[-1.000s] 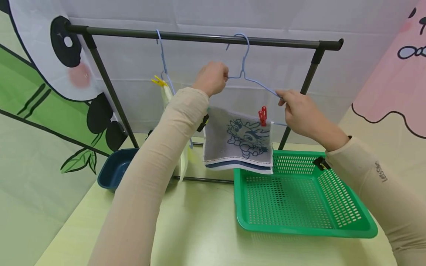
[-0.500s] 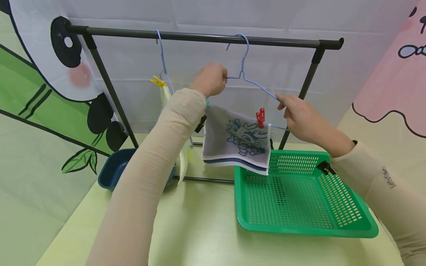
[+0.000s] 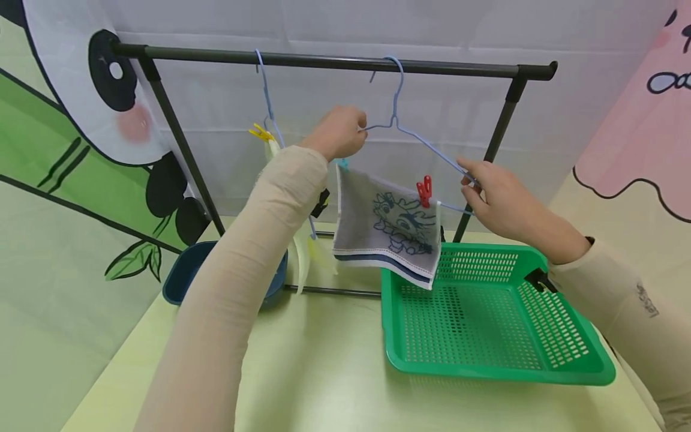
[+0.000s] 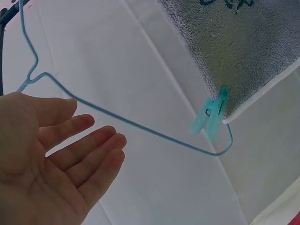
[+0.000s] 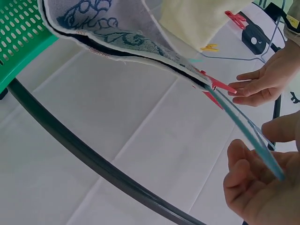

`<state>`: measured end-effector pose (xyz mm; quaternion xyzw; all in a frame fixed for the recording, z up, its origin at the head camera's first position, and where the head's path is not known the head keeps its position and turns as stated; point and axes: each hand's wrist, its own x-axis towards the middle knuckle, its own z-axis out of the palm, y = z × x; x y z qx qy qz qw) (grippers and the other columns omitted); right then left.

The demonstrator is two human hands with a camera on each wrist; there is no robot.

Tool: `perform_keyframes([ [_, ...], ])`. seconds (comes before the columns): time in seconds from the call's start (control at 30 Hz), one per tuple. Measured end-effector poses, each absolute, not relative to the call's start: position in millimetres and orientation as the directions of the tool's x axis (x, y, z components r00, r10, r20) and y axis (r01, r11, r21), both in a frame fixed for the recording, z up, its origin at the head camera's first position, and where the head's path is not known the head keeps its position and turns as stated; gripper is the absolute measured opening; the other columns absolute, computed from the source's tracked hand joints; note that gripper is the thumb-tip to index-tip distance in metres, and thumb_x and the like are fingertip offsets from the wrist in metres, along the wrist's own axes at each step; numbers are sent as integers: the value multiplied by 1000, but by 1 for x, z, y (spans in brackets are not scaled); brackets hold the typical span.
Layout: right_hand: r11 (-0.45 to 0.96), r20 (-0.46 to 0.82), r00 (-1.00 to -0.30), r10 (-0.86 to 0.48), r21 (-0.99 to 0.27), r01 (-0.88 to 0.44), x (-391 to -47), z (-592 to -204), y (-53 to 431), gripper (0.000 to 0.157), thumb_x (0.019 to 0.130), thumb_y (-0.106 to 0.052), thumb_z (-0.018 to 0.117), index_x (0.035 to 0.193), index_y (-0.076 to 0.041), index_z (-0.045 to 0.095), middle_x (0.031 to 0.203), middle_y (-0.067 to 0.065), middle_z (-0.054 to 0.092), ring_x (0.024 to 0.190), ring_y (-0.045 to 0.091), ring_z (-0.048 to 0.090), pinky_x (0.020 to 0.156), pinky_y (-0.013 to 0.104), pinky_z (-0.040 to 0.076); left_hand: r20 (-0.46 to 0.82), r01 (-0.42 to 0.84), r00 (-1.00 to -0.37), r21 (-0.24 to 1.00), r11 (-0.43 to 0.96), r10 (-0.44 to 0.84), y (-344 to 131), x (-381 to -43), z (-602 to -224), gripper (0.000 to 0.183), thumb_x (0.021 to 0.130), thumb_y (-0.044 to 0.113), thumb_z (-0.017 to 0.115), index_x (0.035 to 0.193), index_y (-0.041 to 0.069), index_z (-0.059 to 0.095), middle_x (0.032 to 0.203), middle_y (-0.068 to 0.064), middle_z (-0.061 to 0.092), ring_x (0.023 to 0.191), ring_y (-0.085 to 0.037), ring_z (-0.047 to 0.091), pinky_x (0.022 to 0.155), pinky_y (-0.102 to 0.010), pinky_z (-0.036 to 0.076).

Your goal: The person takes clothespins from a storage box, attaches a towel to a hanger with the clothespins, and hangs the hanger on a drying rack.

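Note:
A blue wire hanger (image 3: 423,142) hangs by its hook from the dark rail. A grey towel (image 3: 353,216) with a blue cartoon figure hangs from its lower bar, held by a red clothespin (image 3: 424,192) and a teal clothespin (image 4: 211,117). My left hand (image 3: 339,133) is beside the hanger's left arm. In the left wrist view its thumb tip is right at the wire, and the fingers extend loosely below. My right hand (image 3: 499,198) holds the hanger's right end between thumb and curled fingers. Its palm (image 5: 267,201) shows beneath the wire in the right wrist view.
The rail (image 3: 335,62) spans a dark stand. Left of the towel, another hanger (image 3: 268,96) carries a pale cloth (image 3: 300,258) with a yellow clothespin (image 3: 261,132). A green basket (image 3: 502,375) stands below right, and a blue basin (image 3: 180,273) lies partly behind the left sleeve.
My right hand has slid right and slightly down to the hanger's end. My left hand has shifted slightly left and down. The towel has turned a little, its lower right corner dropping, and the teal clothespin shows more.

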<state>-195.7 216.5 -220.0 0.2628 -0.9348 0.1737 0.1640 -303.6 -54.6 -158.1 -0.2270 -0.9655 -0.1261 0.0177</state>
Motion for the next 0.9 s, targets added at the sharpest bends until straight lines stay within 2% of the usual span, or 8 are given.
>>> perform_keyframes([
  [0.2,820,375,-853,-363,-306,-484,-189,-220,225,44,97,-20,54,134,3,45,110,19,57,92,31,53,68,44,41,122,456,-890,290,842,440,-59,-295,-149,37,102,20,37,131,2,52,132,-14,53,122,-27,48,99,-38,39],
  [0.4,826,335,-882,-332,-348,-444,-182,-218,237,56,95,-34,57,134,4,44,127,23,49,109,40,48,85,56,41,123,475,-879,288,831,460,-54,-278,-131,37,102,26,37,126,6,56,130,-9,54,122,-24,47,99,-35,38],
  [0.53,841,328,-888,-322,-332,-427,-177,-221,246,61,93,-37,59,134,5,43,131,24,45,108,40,47,86,57,39,157,500,-866,305,811,475,-58,-261,-123,36,101,27,38,125,7,57,128,-8,55,120,-22,48,99,-34,38],
  [0.6,846,327,-889,-321,-323,-424,-174,-223,250,64,91,-38,61,134,6,42,133,24,43,109,40,45,86,57,38,200,524,-852,316,791,485,-65,-252,-120,34,101,25,40,123,6,58,126,-8,56,118,-21,49,98,-34,38],
  [0.73,859,274,-914,-299,-339,-383,-168,-230,260,75,88,-42,64,138,7,36,139,26,36,123,43,34,93,61,30,277,556,-830,340,758,484,-91,-231,-119,33,100,24,42,122,5,58,124,-8,58,117,-20,51,98,-34,38],
  [0.9,874,189,-948,-257,-372,-312,-160,-238,279,88,85,-45,67,144,5,26,146,28,25,133,46,22,98,65,23,357,544,-834,394,741,422,-133,-204,-132,34,100,24,45,123,3,58,124,-10,59,114,-23,54,96,-37,42],
])
